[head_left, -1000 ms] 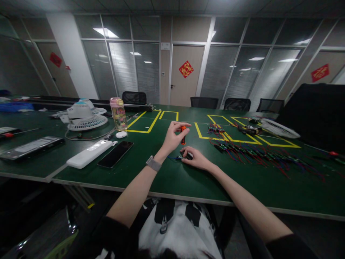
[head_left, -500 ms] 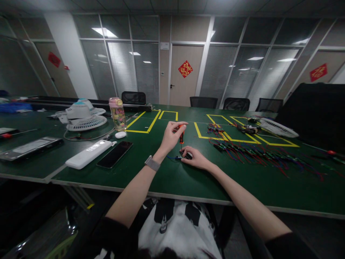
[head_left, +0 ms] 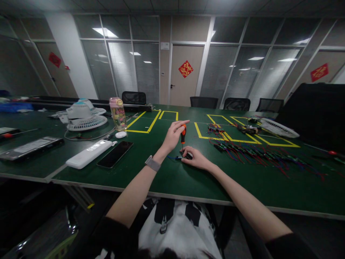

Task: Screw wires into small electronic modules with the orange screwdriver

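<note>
My left hand (head_left: 174, 135) is closed around the top of a screwdriver (head_left: 183, 136) with an orange and black handle, its fingers fairly straight along one side. The screwdriver stands upright, its shaft pointing down at a small circuit board (head_left: 181, 157) on the green table. My right hand (head_left: 196, 158) pinches that board at the table surface, covering part of it. A blue wire runs out to the board's left. Where exactly the screwdriver tip touches is too small to make out.
Right of my hands lies a row of small boards with red and blue wires (head_left: 250, 153). To the left are a black phone (head_left: 115, 154), a white power bank (head_left: 88, 154), an earbud case (head_left: 120, 134), a bottle (head_left: 118, 114) and a white fan (head_left: 83, 117). Yellow tape (head_left: 151, 126) marks the table (head_left: 151, 180).
The fingers of my left hand have straightened and rolled on the screwdriver handle, so more of the handle shows. My right hand and the board have stayed in place.
</note>
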